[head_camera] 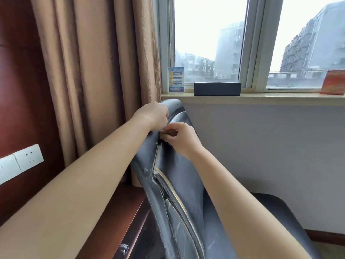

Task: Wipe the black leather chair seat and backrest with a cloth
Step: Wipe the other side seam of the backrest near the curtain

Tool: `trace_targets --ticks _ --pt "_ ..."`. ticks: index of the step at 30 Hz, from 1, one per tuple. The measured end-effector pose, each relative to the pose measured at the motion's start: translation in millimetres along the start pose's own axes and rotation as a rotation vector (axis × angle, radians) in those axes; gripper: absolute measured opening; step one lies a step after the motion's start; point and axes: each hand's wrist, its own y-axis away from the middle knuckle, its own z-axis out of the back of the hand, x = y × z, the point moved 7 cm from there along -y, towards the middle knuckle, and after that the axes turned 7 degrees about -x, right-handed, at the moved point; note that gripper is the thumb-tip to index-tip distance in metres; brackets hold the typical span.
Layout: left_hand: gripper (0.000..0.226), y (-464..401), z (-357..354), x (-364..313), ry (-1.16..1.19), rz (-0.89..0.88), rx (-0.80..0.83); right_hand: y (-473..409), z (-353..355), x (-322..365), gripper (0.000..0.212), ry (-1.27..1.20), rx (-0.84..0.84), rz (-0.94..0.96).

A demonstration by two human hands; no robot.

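Left hand (153, 114), fingers curled, grips the far top edge of the backrest (179, 165), whose long axis runs from near, bottom centre, up and away to the hands. Right hand (180, 138), just right of the left and below it, pinches a small brown wad, apparently the cloth (169, 132), against the upper backrest beside the worn seam. The seat (280, 208) lies lower right, well apart from both hands.

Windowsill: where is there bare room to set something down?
The windowsill lies bare between the black box and the red card. It is crowded at its left end, where the blue leaflet stands close beside the box and curtain.
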Motion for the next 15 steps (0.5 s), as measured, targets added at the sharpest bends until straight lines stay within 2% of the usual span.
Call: trace_targets --ticks 15 --pt "0.042 -16.3 -6.4 4.4 -0.011 -0.045 0.007 -55.7 -11.7 -30.8 0.013 0.117 -0.054 -0.103"
